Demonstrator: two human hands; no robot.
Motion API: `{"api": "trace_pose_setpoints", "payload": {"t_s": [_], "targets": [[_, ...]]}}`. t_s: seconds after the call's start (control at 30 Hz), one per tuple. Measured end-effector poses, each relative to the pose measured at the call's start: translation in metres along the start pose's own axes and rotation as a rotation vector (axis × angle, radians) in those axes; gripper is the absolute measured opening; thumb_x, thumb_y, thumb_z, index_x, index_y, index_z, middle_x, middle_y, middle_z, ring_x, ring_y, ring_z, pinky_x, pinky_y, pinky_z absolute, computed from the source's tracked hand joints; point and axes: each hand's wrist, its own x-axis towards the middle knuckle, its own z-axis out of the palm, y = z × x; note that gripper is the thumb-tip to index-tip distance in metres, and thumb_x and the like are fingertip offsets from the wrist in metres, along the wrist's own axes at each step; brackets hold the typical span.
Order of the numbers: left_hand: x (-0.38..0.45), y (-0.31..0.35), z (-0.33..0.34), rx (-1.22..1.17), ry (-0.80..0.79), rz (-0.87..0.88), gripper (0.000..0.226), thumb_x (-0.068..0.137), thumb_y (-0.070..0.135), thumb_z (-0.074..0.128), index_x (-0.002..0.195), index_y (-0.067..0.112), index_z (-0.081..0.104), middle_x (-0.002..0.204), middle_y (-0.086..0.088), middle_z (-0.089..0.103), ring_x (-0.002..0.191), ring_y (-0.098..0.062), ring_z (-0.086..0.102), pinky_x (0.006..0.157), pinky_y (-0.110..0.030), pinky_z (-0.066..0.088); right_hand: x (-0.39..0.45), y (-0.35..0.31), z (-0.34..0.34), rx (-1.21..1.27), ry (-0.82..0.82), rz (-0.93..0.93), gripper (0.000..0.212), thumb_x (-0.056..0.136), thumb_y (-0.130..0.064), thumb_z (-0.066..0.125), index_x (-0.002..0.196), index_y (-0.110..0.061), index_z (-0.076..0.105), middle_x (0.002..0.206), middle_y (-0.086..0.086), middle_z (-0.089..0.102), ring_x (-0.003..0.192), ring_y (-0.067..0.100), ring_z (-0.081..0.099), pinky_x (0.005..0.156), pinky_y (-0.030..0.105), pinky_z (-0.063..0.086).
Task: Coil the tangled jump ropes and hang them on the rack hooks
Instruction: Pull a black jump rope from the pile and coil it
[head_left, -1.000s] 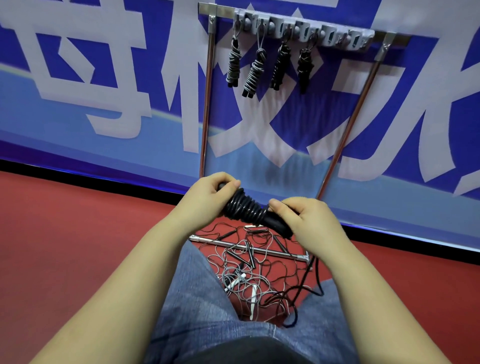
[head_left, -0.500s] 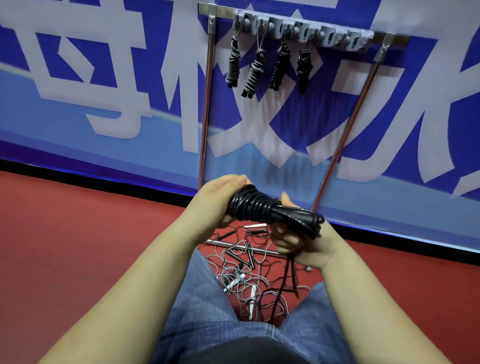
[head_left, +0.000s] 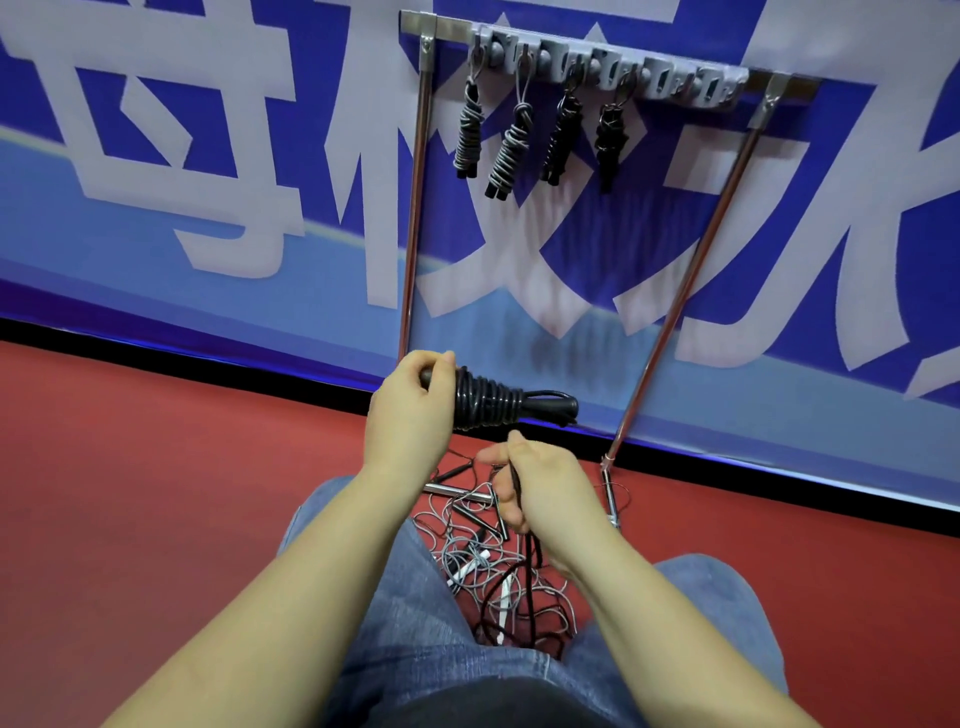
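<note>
My left hand (head_left: 410, 410) grips one end of a black jump rope bundle (head_left: 498, 402), its cord wound in tight turns round the handles, lying level. Below it my right hand (head_left: 540, 493) pinches the loose black cord (head_left: 530, 571), which runs down to the floor. A tangle of grey, white and black ropes (head_left: 483, 561) lies on the red floor between my knees. On the rack's grey hook strip (head_left: 613, 67) hang several coiled ropes (head_left: 511, 150); the hooks at its right end are bare.
The rack's metal legs (head_left: 413, 218) slant down to a foot bar on the floor behind the tangle. A blue and white banner (head_left: 208, 182) covers the wall behind. My jeans-clad knees (head_left: 395, 623) flank the rope pile.
My right hand has left the bundle's right end and dropped below it, now pulling the loose cord downward. The bundle sits a little higher and level in my left hand.
</note>
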Motion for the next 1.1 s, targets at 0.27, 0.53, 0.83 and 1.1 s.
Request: {"api": "trace_pose_setpoints", "payload": {"t_s": [0.27,0.53,0.83,1.1], "targets": [[0.016,-0.001,-0.015,0.28,-0.028,0.043,0.02,0.097,0.037,0.045,0.09,0.023,0.058,0.072,0.009,0.058,0.08,-0.023,0.055,0.066,-0.03,0.036,0.0,-0.022,-0.031,-0.908,0.161,-0.422,0.011,0.088,-0.034,0.061,0.089,-0.025,0.068,0.068,-0.006,0.061,0.068,0.013,0.056,0.063,0.029,0.039],[0.028,0.002,-0.029,0.314,-0.325,0.071,0.023,0.094,0.039,0.051,0.081,0.024,0.061,0.064,0.005,0.056,0.06,-0.017,0.051,0.063,-0.03,0.041,0.02,-0.047,-0.051,-1.116,-0.004,-0.481,0.031,0.082,-0.054,0.06,0.101,-0.033,0.072,0.095,-0.007,0.066,0.092,0.012,0.059,0.077,0.031,0.044],[0.02,0.009,-0.038,-0.075,-0.61,-0.033,0.022,0.095,0.026,0.055,0.079,0.014,0.064,0.06,0.004,0.054,0.046,-0.007,0.048,0.047,-0.016,0.039,0.032,-0.048,-0.064,-0.652,-0.551,-0.103,0.04,0.07,-0.059,0.058,0.055,-0.021,0.064,0.04,-0.002,0.043,0.045,0.015,0.026,0.053,0.032,0.02],[0.014,0.011,-0.029,-0.3,-0.591,-0.081,0.028,0.099,0.025,0.042,0.078,0.014,0.057,0.043,0.007,0.038,0.032,-0.006,0.025,0.038,-0.013,0.015,0.018,-0.022,-0.049,0.181,-0.487,0.123,0.043,0.075,-0.045,0.047,0.045,-0.016,0.059,0.04,-0.001,0.043,0.027,0.002,0.024,0.034,0.015,0.016]]}}
